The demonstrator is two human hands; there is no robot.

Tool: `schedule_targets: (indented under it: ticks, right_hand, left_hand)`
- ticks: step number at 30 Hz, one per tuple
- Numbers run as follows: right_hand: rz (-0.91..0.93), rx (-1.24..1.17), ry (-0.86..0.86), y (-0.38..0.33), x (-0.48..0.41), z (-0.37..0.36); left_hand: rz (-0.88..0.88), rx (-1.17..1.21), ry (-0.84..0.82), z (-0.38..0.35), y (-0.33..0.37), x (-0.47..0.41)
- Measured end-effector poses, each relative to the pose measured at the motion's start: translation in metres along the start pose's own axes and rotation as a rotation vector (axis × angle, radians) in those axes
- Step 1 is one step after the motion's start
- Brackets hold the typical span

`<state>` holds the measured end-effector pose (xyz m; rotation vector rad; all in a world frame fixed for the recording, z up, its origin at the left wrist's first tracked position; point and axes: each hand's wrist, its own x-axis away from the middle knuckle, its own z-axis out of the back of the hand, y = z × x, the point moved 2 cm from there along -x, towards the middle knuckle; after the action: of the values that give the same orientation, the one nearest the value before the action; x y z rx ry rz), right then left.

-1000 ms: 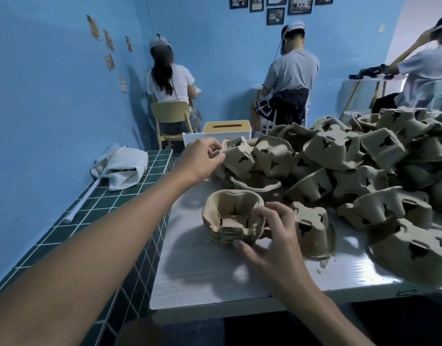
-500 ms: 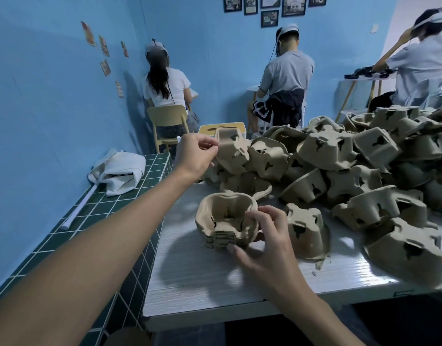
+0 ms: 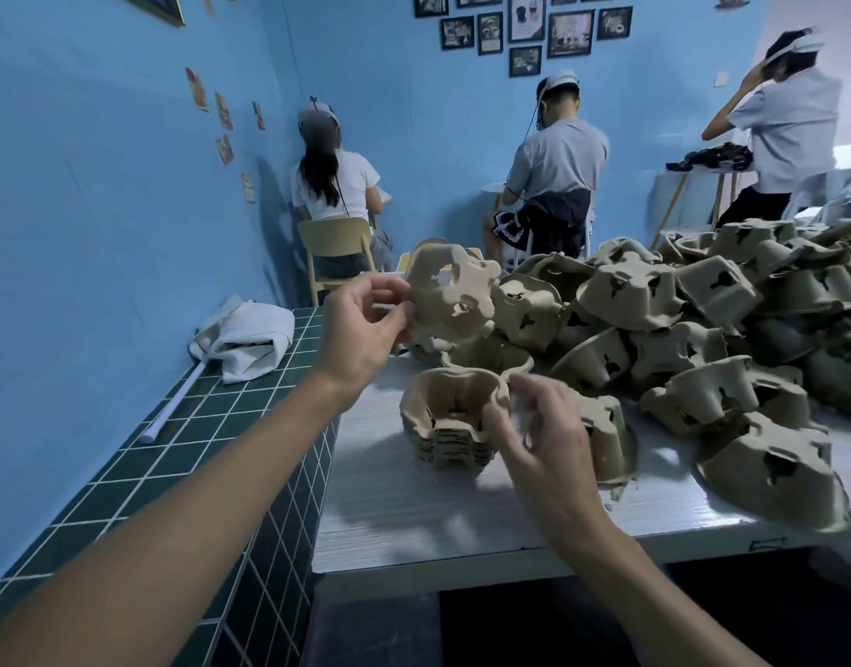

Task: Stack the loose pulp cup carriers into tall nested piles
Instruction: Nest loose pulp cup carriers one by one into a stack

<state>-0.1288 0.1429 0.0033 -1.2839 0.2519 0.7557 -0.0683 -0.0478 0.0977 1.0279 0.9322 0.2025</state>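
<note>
My left hand [image 3: 361, 329] pinches the edge of one brown pulp cup carrier [image 3: 450, 293] and holds it up in the air above the table. Below it stands a short nested pile of carriers [image 3: 445, 421], open side up, on the white table [image 3: 414, 512]. My right hand [image 3: 546, 433] hovers just right of that pile with fingers loosely spread; it looks blurred and holds nothing. A big heap of loose carriers [image 3: 702, 329] covers the right and back of the table.
A green tiled ledge [image 3: 173, 450] runs along the left with a white cloth [image 3: 243, 337] and a white rod [image 3: 173, 402] on it. Three people sit or stand at the back by the blue wall. The table's front edge is near me.
My left hand has lifted a carrier out of the heap and raised it. My right hand has let go of the nested pile's rim and drawn slightly away.
</note>
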Motion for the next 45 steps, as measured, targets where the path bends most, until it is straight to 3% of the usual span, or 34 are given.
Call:
schedule_targets:
  ticks: [6, 9, 12, 14, 18, 21, 24, 29, 34, 39, 45]
  right_hand:
    - [-0.229, -0.435, -0.057, -0.024, -0.037, 0.008]
    - [-0.250, -0.719, -0.134, -0.030, -0.041, 0.010]
    - [-0.233, -0.778, -0.128, -0.036, -0.040, 0.012]
    - [-0.160, -0.692, -0.108, -0.041, -0.043, 0.015]
    - [0.135, -0.114, -0.094, -0.044, -0.045, 0.020]
    - [0.444, 0.220, -0.188, -0.039, -0.041, 0.015]
    - [0.544, 0.459, -0.238, -0.028, -0.039, 0.012]
    - [0.428, 0.404, -0.340, -0.013, -0.028, 0.019]
    - [0.254, 0.608, -0.181, 0.008, -0.030, 0.051]
    - [0.030, 0.833, -0.408, 0.022, -0.032, 0.064]
    - [-0.037, 0.802, -0.414, 0.022, -0.040, 0.062]
  left_hand:
    - [0.075, 0.190, -0.047, 0.000, 0.000, 0.025]
    - [0.073, 0.242, -0.057, 0.000, -0.001, 0.036]
    - [0.092, 0.267, -0.066, 0.001, -0.004, 0.042]
    - [0.103, 0.200, -0.061, 0.004, -0.010, 0.046]
    - [0.158, 0.122, 0.032, 0.010, -0.027, 0.066]
    - [0.231, 0.144, 0.052, 0.008, -0.037, 0.082]
    - [0.304, 0.124, 0.002, 0.003, -0.048, 0.096]
    - [0.303, 0.102, -0.109, -0.004, -0.058, 0.109]
    - [0.228, 0.047, -0.257, -0.008, -0.052, 0.111]
    - [0.186, 0.024, -0.216, -0.010, -0.057, 0.112]
    - [0.136, 0.008, -0.114, -0.006, -0.054, 0.113]
